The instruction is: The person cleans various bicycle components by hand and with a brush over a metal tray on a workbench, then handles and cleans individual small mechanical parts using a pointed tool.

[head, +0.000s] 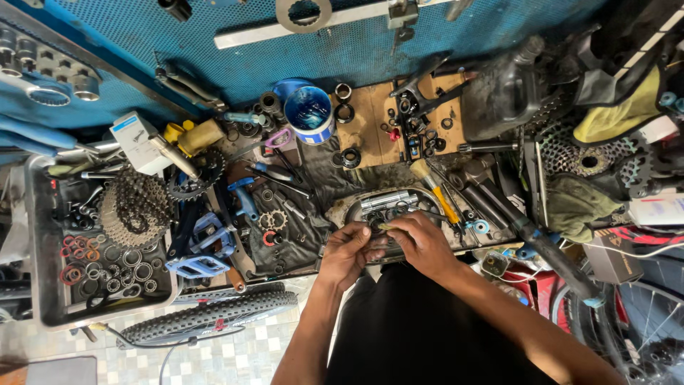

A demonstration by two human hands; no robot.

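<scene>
Left hand [347, 251] & right hand [420, 242] meet at the counter's front edge, fingers pressed together, pinching a small metal part [385, 227] between them; what it is exactly, too small to tell. They hold it right over a metal tray [349, 207] of bearings etc., prob. so anything dropped lands in it. Yellow-handled brush [436, 191] lies just beside, w/in reach. Blue tub [309, 113] sits toward the back. Cog cluster [134, 207] and a bin of rings [43, 299] at the left end.

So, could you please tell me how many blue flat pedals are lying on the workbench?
2: one blue pedal at the bench's front edge, the second blue pedal just behind it, left of the hands. Others may be hidden in the clutter.
</scene>
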